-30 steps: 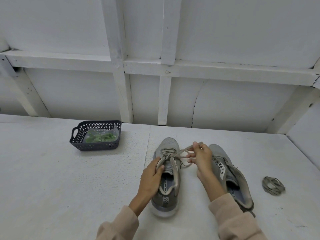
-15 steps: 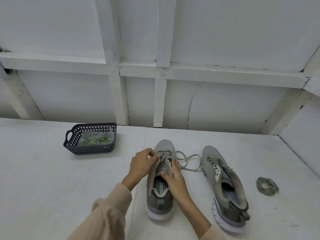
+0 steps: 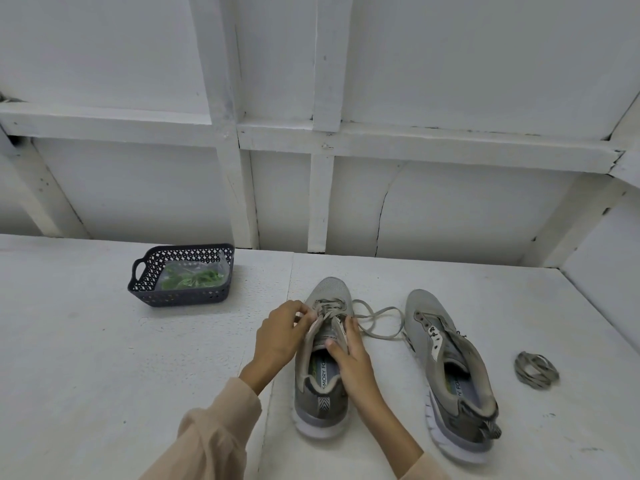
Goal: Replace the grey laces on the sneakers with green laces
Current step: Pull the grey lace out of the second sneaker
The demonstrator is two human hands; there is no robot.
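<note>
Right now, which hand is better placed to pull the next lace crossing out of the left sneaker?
Left hand: its fingers already pinch the lace at the eyelets, while the right hand braces the tongue.

Table left (image 3: 86,358) open — basket (image 3: 181,292), laceless sneaker (image 3: 450,372) flank hands.

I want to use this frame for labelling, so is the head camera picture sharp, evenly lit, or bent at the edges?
Head view: soft, even light, no glare; faint shadows under the left sneaker and basket. Wide-angle bending slants the wall beams. Both hands look sharp enough.
</note>
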